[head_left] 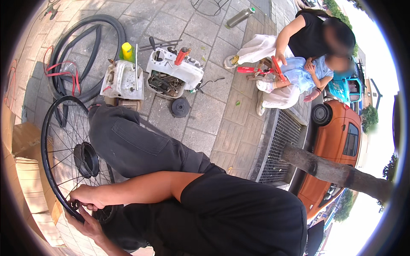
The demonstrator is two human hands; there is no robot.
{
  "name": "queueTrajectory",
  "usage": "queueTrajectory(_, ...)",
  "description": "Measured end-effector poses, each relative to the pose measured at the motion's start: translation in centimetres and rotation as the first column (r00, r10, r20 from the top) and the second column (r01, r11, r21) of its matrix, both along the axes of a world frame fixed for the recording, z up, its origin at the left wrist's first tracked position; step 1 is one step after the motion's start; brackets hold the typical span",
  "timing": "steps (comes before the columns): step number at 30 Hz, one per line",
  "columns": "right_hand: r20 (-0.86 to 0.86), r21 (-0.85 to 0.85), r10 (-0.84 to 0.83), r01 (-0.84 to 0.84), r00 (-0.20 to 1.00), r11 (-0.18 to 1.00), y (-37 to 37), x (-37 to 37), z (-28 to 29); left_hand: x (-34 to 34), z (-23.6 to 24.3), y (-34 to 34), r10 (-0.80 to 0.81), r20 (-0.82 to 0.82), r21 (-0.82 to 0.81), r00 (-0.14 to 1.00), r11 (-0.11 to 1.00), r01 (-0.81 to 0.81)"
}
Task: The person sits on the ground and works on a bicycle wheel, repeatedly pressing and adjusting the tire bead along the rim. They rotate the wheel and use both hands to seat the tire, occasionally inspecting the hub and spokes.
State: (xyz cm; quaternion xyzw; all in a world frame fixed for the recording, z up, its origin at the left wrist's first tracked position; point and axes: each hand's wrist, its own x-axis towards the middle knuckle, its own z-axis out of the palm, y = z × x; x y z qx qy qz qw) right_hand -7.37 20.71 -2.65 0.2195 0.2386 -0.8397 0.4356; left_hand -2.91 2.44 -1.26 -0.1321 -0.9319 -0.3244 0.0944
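Note:
A spoked bicycle wheel with a black rim (47, 141) and a dark hub assembly (85, 160) stands beside my bent leg at the left of the head view. My right hand (87, 197) is closed at the lower part of the rim, fingers curled on a small dark piece I cannot make out. Just below it, my left hand (89, 224) holds the rim, thumb and fingers against it. Part of the lower wheel is hidden behind my hands and arm.
Tyres (119, 34), red loops (55, 68), two white tool containers (171, 64) (121, 81) and a dark disc (179, 107) lie ahead. Cardboard (34, 187) is leftward. Two seated people (303, 42) (316, 81), a grate (275, 141), a tree trunk (324, 168) and cars (333, 132) are rightward.

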Motion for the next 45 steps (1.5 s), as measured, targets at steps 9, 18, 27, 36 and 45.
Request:
queueTrajectory(9,-0.209,-0.256,-0.190,0.134,0.959,0.957,1.5,2.4,-2.4,0.5,0.2,1.3,0.338,-0.012,-0.224,0.941,0.916,-0.332)
queueTrajectory(18,-0.304,-0.239,-0.298,0.230,0.905,0.943,0.5,2.5,-4.6,0.6,1.3,3.8,0.262,0.005,-0.178,0.965,0.950,-0.257)
queueTrajectory(27,-0.133,0.206,-0.076,0.103,0.988,0.973,2.8,2.0,1.4,1.4,1.0,3.0,-0.006,-0.108,-0.122,0.994,0.993,-0.007)
queueTrajectory(36,-0.228,0.072,-0.065,0.083,0.972,0.994,3.5,2.8,-1.2,2.0,2.2,6.8,0.009,-0.259,-0.409,0.966,0.905,-0.118)
queueTrajectory(45,0.031,0.045,-0.088,0.087,0.996,0.995,2.6,2.8,-0.9,1.8,2.2,8.6,-0.045,-0.343,-0.329,0.938,0.941,-0.075)
